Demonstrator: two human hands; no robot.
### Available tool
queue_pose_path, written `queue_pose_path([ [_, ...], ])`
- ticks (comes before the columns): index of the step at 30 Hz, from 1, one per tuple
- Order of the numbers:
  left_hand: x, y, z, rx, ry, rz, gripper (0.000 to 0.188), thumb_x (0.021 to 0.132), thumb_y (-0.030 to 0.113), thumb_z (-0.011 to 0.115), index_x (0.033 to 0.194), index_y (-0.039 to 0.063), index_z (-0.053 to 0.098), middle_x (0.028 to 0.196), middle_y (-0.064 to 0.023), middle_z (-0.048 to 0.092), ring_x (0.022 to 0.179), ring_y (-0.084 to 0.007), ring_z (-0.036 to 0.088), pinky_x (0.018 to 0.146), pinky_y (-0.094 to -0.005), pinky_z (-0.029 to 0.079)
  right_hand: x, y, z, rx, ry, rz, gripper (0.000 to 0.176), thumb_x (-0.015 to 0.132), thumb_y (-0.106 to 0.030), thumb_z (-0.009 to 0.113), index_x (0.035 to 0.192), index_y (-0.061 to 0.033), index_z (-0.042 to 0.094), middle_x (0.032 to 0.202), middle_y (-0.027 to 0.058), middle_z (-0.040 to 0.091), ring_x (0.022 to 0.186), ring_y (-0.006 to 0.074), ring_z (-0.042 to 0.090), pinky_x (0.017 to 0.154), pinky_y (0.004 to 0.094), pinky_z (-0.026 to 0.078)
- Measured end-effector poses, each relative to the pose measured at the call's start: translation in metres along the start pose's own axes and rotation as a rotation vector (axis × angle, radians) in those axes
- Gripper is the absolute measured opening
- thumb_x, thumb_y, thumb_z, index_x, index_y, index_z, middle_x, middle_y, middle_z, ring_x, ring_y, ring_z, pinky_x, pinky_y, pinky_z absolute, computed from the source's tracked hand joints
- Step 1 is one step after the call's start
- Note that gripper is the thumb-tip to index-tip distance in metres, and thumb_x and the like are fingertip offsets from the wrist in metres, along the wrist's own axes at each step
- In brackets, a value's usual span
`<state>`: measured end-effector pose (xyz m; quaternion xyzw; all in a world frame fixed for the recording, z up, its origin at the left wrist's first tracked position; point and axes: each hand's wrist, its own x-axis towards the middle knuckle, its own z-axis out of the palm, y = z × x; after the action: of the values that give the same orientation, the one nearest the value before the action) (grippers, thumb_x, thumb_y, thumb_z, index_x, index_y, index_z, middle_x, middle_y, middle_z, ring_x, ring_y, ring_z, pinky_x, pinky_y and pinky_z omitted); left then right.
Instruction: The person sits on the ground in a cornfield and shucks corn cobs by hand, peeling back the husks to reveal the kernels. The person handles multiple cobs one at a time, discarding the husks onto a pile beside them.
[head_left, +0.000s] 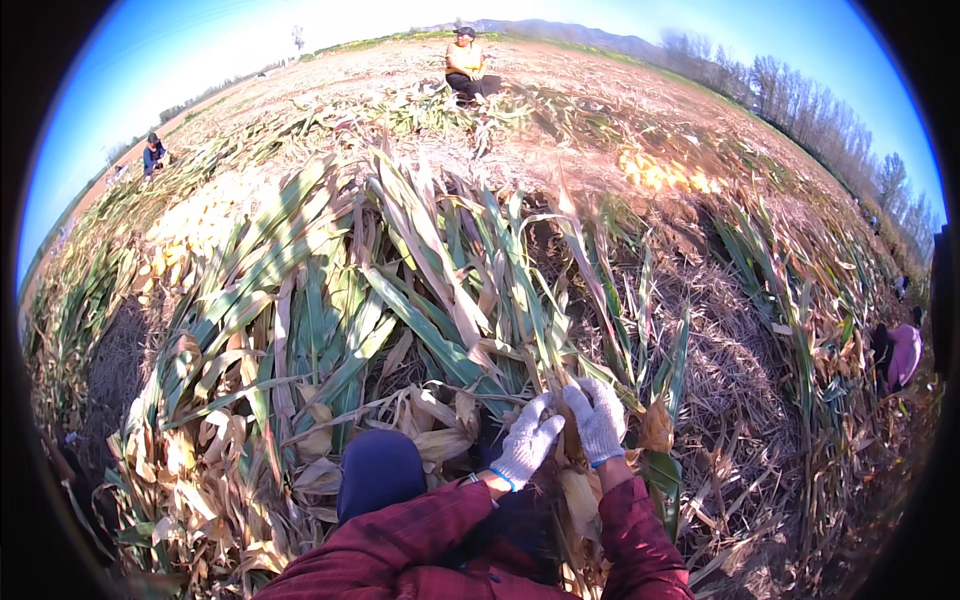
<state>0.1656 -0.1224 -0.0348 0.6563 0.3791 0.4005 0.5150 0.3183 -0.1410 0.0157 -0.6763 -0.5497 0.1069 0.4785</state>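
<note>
My left hand (527, 440), in a pale knitted glove with a blue cuff edge, grips a dry maize husk (571, 444) from its left side. On the other side of that husk, my right hand (598, 421) is gloved the same way and curls its fingers over it. Whether an ear sits inside the husk cannot be seen. Maize stalks with long green and fading leaves (450, 300) lie in front of both hands, their lower ends towards me. A brown, papery husk (656, 426) stands just right of my right hand.
My bent knee (381, 472) is left of my hands. Bare yellow maize ears lie in a heap (660, 171) at the back right and another heap (187, 232) to the left. One person (465, 64) sits ahead; another (153, 156) is far left. Dry litter (720, 360) covers the ground at right.
</note>
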Motion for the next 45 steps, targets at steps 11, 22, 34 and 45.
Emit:
queue_pose_path([
  [11,0.014,-0.011,-0.010,-0.443,-0.111,-0.100,0.038,0.105,0.014,0.059,0.140,-0.001,0.055,0.119,-0.0042,0.065,0.105,-0.0088,0.061,0.093,-0.0262,0.052,0.008,-0.038,-0.001,-0.122,-0.115,0.011,0.024,0.087,-0.026,0.071,0.095,-0.0032,0.071,0.089,0.0193,0.068,0.089,0.0374,0.067,0.080,0.0431,0.052],
  [22,0.017,-0.013,-0.015,-0.372,-0.069,-0.027,0.018,0.103,0.009,0.059,0.120,0.004,0.062,0.111,-0.0033,0.063,0.102,-0.0108,0.057,0.093,-0.0292,0.049,-0.010,-0.030,0.020,-0.063,0.069,0.051,0.022,0.089,-0.025,0.067,0.093,-0.0031,0.070,0.092,0.0175,0.067,0.093,0.0368,0.065,0.084,0.0440,0.051],
  [34,0.020,0.009,-0.008,-0.314,-0.036,0.012,0.030,0.102,0.023,0.065,0.121,0.000,0.062,0.107,-0.0101,0.066,0.099,-0.0170,0.058,0.093,-0.0336,0.048,-0.028,-0.015,0.024,-0.137,0.233,0.084,0.025,0.090,-0.029,0.067,0.097,-0.0055,0.073,0.097,0.0169,0.071,0.095,0.0352,0.068,0.086,0.0428,0.052],
  [45,0.027,0.018,-0.006,-0.191,-0.095,0.030,0.021,0.099,0.020,0.065,0.107,0.001,0.065,0.095,-0.0019,0.062,0.090,-0.0119,0.055,0.082,-0.0300,0.046,-0.036,-0.013,0.016,0.296,0.236,0.417,0.023,0.095,-0.019,0.062,0.082,-0.0002,0.068,0.083,0.0078,0.067,0.079,0.0169,0.062,0.073,0.0335,0.047],
])
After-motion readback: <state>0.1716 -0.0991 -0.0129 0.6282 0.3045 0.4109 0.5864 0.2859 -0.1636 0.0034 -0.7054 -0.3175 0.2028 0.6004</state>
